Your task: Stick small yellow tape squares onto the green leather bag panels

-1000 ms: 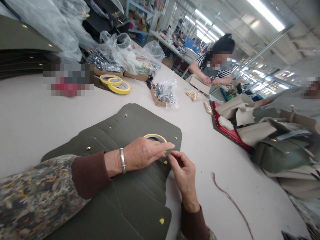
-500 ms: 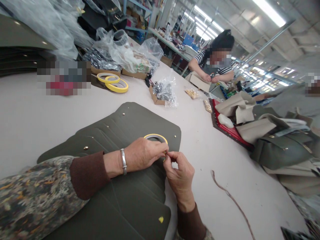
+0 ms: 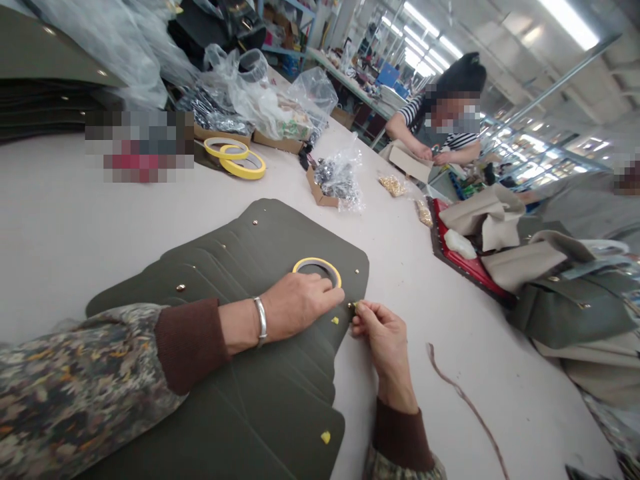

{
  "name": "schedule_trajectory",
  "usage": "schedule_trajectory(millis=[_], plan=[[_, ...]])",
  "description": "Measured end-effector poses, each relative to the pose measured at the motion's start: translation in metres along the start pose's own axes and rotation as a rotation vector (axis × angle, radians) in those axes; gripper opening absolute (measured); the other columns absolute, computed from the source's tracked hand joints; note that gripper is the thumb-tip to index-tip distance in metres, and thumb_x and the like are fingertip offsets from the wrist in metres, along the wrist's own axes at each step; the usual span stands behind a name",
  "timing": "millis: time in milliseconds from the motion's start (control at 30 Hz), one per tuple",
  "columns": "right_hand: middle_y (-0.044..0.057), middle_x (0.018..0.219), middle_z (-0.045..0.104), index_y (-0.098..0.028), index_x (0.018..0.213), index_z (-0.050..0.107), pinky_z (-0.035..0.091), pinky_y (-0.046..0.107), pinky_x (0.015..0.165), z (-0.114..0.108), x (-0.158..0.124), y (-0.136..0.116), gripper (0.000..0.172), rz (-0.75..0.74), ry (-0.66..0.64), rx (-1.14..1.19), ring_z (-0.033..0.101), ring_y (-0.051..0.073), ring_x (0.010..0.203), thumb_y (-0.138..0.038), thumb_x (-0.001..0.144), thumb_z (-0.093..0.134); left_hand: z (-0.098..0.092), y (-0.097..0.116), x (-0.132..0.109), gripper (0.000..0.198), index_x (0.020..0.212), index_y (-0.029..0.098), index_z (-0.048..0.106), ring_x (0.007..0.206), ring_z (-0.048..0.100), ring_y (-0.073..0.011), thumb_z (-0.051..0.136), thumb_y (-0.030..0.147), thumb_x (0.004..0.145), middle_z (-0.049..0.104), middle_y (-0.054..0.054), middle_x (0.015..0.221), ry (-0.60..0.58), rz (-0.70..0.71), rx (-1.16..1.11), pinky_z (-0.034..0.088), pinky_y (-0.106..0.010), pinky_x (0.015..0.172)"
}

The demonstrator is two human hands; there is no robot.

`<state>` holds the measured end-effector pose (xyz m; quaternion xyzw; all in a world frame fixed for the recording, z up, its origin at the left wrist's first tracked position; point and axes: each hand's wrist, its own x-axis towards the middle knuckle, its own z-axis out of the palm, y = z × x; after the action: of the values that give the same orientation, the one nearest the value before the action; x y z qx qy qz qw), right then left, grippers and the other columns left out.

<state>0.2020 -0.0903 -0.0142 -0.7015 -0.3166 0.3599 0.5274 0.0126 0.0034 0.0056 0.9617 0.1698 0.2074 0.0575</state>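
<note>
A roll of yellow tape [image 3: 300, 263] sits on overlapping dark green leather panels [image 3: 280, 230] set with small metal studs. My left hand [image 3: 300, 303], with a silver bangle at the wrist, is closed over the roll's near side, hiding that part. To its right, my right hand [image 3: 381, 328] pinches a small yellow scrap of tape [image 3: 356, 305] at the panel's right edge, close to a stud. One yellow tape bit [image 3: 335, 321] lies just below my left fingertips. Another tape piece [image 3: 326, 437] is on the lower panel.
Two more tape rolls [image 3: 243, 163] lie farther back, near an open box of bagged metal parts [image 3: 323, 193]. On the right are a brown cord [image 3: 465, 393], a red tray [image 3: 473, 270] and a green bag [image 3: 565, 310]. A co-worker [image 3: 445, 127] sits across the table.
My hands, which met at the tape roll, are now apart. The right one has moved right with a tape scrap, and a yellow bit now shows below my left fingers.
</note>
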Motion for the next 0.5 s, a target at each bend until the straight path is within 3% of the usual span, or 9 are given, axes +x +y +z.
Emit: schedule_trajectory(millis=[167, 400, 500], plan=[[0.0, 0.057, 0.063, -0.013, 0.076, 0.072, 0.045, 0.022, 0.043, 0.002, -0.001, 0.001, 0.033, -0.03, 0.0, -0.158, 0.053, 0.01, 0.044, -0.045, 0.071, 0.075, 0.006, -0.004, 0.006, 0.01, 0.089, 0.018, 0.058, 0.082, 0.055, -0.021, 0.05, 0.016, 0.094, 0.065, -0.006, 0.088, -0.158, -0.018, 0.053, 0.041, -0.031, 0.062], [0.003, 0.06, 0.067, -0.016, 0.078, 0.074, 0.042, 0.024, 0.046, 0.01, 0.001, 0.003, 0.029, -0.216, 0.05, -0.526, 0.056, 0.015, 0.051, -0.042, 0.079, 0.063, 0.008, -0.005, 0.005, 0.013, 0.09, 0.018, 0.059, 0.084, 0.054, -0.0217, 0.047, 0.017, 0.095, 0.065, -0.007, 0.09, -0.138, -0.009, 0.033, 0.041, -0.035, 0.067], [-0.001, 0.054, 0.063, -0.017, 0.091, 0.071, 0.043, 0.024, 0.048, 0.009, 0.001, 0.004, 0.029, -0.228, 0.079, -0.544, 0.055, 0.015, 0.048, -0.043, 0.079, 0.065, 0.012, -0.006, 0.004, 0.012, 0.093, 0.018, 0.059, 0.085, 0.054, -0.0218, 0.047, 0.017, 0.095, 0.065, -0.005, 0.092, -0.126, -0.015, 0.035, 0.041, -0.035, 0.068]])
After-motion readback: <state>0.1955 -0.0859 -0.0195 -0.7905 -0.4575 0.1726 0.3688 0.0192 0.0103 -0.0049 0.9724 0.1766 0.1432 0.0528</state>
